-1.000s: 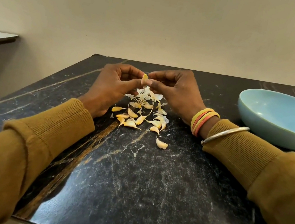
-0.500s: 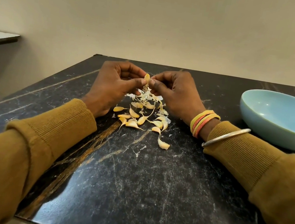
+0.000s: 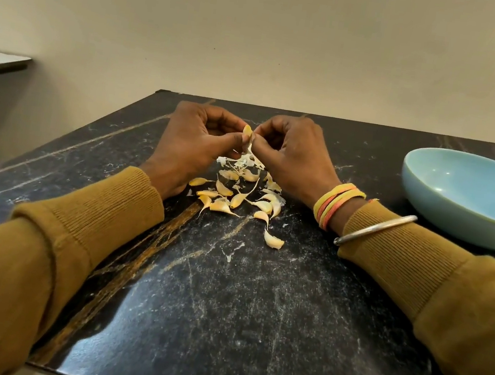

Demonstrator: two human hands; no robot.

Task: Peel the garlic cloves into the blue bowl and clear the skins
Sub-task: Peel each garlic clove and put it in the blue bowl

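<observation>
One head-worn camera looks forward and down from close behind the left hand (image 3: 193, 144) and right hand (image 3: 291, 158), facing the wall (image 3: 259, 46).

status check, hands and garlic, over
Left hand and right hand pinch one garlic clove, skin hanging. Blue bowl shows no cloves yet. Pile of cloves and skins below hands; no obstruction seen.

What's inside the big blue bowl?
The round light blue ceramic bowl shows only bare shiny glaze inside, with nothing lying there. Its near wall hides the closest part of the inside, and the picture's edge cuts off its right side.
</observation>
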